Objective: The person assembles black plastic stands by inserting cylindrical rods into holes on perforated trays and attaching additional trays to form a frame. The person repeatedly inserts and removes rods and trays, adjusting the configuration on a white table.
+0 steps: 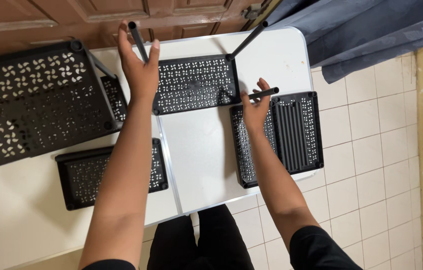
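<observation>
You've got soft, even indoor light here, fairly bright on the white bench (206,150), with no harsh glare. Your arms throw faint, diffuse shadows across the bench top. Focus is sharp through the middle; the frame's edges bow slightly from the wide lens, and the top-left corner runs dimmer.

Seen from a single head-worn camera looking almost straight down, close over a white worktop (206,155) strewn with black perforated shelf trays (196,82); the wearer's forearms enter from the bottom edge, the left hand (139,67) and right hand (255,107) reaching away from the lens, a brown wooden door (71,20) across the top, pale floor tiles (371,165) at right, the wearer's dark trousers directly below
</observation>
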